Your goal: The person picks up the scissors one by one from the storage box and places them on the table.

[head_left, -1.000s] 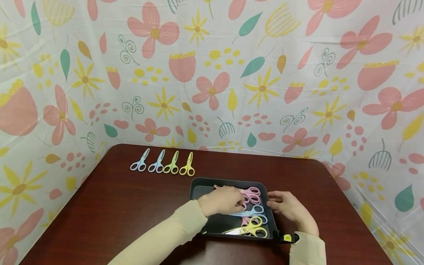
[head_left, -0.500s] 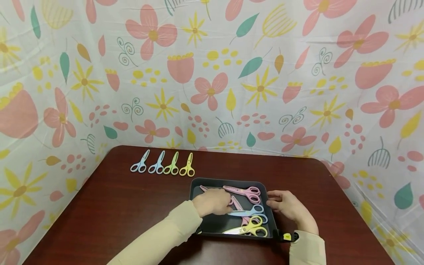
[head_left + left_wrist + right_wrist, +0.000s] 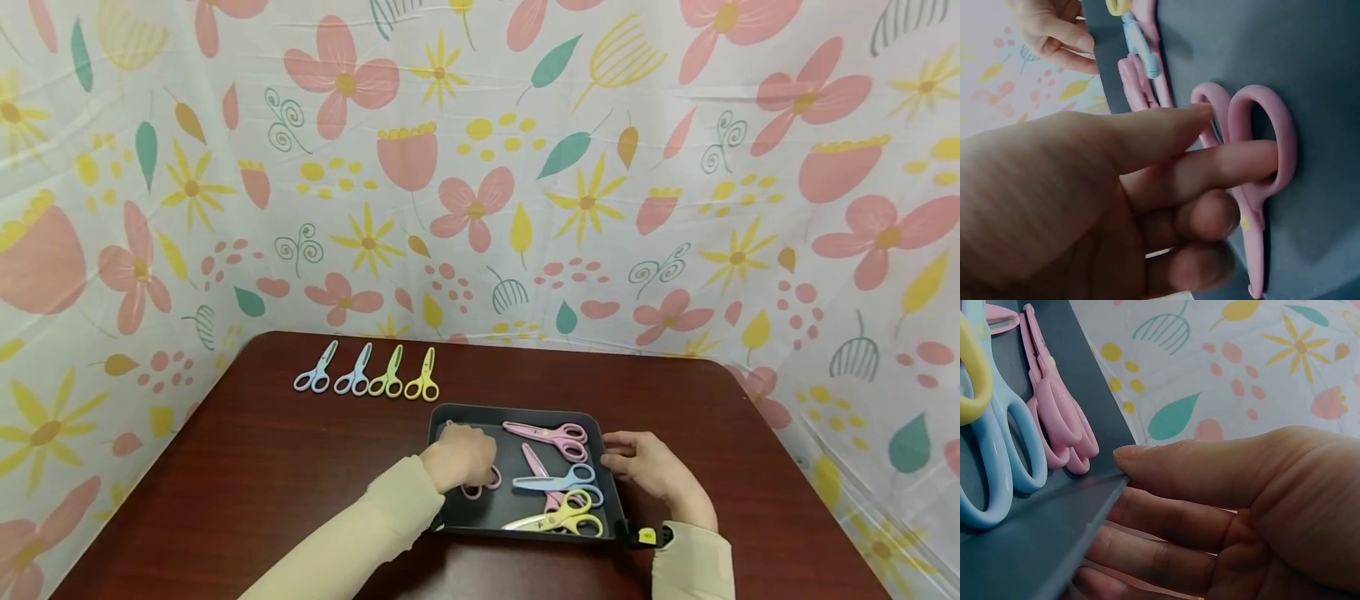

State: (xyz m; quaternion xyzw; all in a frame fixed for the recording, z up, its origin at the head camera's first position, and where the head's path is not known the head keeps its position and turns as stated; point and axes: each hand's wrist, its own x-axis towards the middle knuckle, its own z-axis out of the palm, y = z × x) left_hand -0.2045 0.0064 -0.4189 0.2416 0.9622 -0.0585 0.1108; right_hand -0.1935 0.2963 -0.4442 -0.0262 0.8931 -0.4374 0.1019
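My left hand (image 3: 459, 457) reaches into the left part of a dark tray (image 3: 517, 533). Its index fingertip sits inside a handle loop of pink scissors (image 3: 1284, 137), with the thumb tip close to the other loop. The hand partly hides those scissors in the head view. At the tray's right wall, my right hand (image 3: 660, 475) holds the edge, thumb tip at the rim and fingers outside. Farther right in the tray lie other pink scissors (image 3: 551, 435), blue scissors (image 3: 551, 482) over another pink pair (image 3: 535, 463), and yellow scissors (image 3: 555, 522).
Two blue scissors (image 3: 318, 371) (image 3: 360, 372), green scissors (image 3: 391, 375) and yellow scissors (image 3: 424, 379) stand in a row at the table's back left, tips away from me. The brown table (image 3: 315, 467) meets a flowered cloth (image 3: 480, 275) behind.
My left hand has moved left across the tray. The pink scissors at its fingers have shifted left and turned, away from the other scissors. My right hand stays at the tray's right wall.
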